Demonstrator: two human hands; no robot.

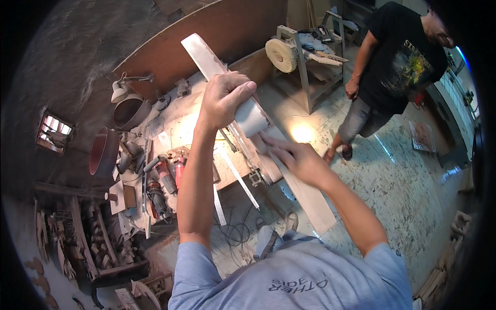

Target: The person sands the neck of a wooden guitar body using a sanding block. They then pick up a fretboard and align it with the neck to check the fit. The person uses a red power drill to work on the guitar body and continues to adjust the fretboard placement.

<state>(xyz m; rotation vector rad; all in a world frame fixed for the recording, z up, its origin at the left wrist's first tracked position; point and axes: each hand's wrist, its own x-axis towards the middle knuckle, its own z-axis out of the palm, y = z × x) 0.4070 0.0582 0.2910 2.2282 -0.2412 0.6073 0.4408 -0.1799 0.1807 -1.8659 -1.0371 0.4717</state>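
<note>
A long pale wooden board [204, 51] runs diagonally from the upper middle down to the lower right, over a dusty workbench [181, 126]. My left hand [225, 98] is clenched around a pale cylindrical block [251, 118] pressed against the board. My right hand [289, 155], blurred, lies on the board just below that block, fingers stretched along the wood. Both forearms rise from the lower edge.
Red power tools [170, 175], cables and metal strips litter the bench. A lamp [120, 92] and round drums [106, 150] stand at the left. A buffing wheel on a stand [281, 54] is behind. Another person in a black shirt [400, 62] stands at the upper right.
</note>
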